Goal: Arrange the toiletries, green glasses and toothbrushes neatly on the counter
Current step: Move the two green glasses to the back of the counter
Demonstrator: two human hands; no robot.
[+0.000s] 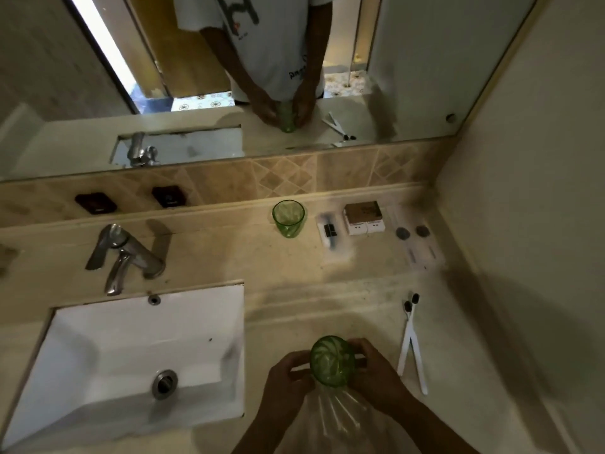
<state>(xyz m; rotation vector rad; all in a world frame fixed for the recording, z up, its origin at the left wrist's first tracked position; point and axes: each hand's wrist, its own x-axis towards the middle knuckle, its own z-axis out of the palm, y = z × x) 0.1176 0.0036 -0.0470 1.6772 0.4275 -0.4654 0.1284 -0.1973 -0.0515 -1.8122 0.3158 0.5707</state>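
A green glass (332, 360) is held between both hands near the counter's front edge, its lower part inside a clear plastic wrapper (330, 417). My left hand (284, 378) grips the wrapper and glass from the left, my right hand (376, 371) from the right. A second green glass (288, 218) stands upright by the back wall. Two white toothbrushes (411, 342) with black bristles lie crossed to the right. A comb packet (329, 231), a brown box on white boxes (363, 217) and flat sachets (417, 244) lie in a row at the back right.
A white sink (98, 339) with a chrome tap (124, 253) fills the left side. A mirror (425, 77) above the tiled backsplash reflects my hands and the glass. A wall bounds the counter on the right.
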